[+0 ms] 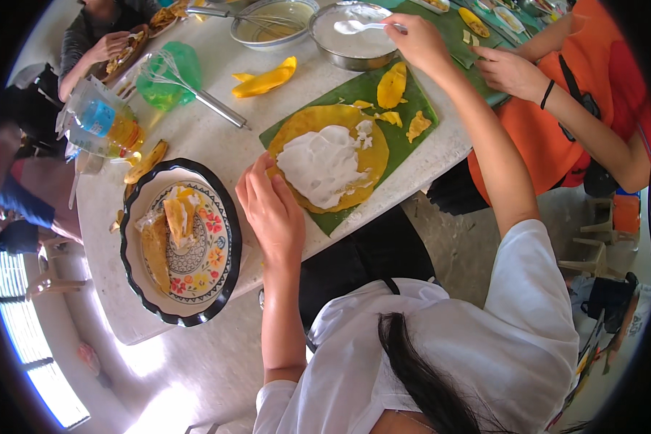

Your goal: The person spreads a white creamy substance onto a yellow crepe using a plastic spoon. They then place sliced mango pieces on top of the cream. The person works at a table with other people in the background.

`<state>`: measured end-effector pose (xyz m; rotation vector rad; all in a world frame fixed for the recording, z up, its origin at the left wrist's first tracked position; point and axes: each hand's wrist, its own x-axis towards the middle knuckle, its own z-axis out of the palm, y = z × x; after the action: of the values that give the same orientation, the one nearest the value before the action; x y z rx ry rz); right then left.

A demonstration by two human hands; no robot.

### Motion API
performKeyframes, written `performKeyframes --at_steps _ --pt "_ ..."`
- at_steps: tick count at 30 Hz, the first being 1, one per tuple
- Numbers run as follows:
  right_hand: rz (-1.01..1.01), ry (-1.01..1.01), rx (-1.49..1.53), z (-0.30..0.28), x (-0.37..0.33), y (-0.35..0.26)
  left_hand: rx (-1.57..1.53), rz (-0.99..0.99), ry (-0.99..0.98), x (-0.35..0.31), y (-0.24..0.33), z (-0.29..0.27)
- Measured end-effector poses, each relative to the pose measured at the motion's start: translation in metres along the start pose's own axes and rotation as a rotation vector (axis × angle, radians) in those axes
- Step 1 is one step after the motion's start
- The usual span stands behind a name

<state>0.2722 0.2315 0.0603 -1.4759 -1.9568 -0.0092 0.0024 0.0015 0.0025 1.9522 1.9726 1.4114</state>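
A thin round yellow crepe (377, 163) lies on a green banana leaf (411, 148), with white cream (320, 166) spread over its middle. My left hand (273, 210) rests at the crepe's left edge, fingers loosely extended and holding nothing visible. My right hand (419, 47) grips the handle of a white plastic spoon (349, 27), whose tip is over a metal bowl (351, 61) of white cream at the far side. Yellow mango pieces (392, 85) and scraps sit on the leaf beyond the crepe.
At left stands a flowered oval dish (235, 253) holding filled rolls (154, 249). Behind it are a banana (146, 160), a whisk (220, 108), a green plastic bag (173, 79) and mango peel (266, 78). A second bowl (257, 40) holds another whisk. A person in orange (517, 152) works at right.
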Motion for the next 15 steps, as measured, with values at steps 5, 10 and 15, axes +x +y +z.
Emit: performKeyframes --at_steps 5,10,15 --pt "-0.064 0.137 0.207 -0.033 -0.027 -0.006 0.0 -0.014 -0.006 -0.002 -0.002 -0.001" --pt "0.018 -0.088 0.262 -0.091 -0.102 -0.068 0.005 -0.024 -0.02 -0.004 -0.001 0.0" --pt "-0.376 -0.09 -0.056 -0.079 -0.15 -0.071 -0.016 -0.015 -0.029 -0.002 0.002 -0.001"
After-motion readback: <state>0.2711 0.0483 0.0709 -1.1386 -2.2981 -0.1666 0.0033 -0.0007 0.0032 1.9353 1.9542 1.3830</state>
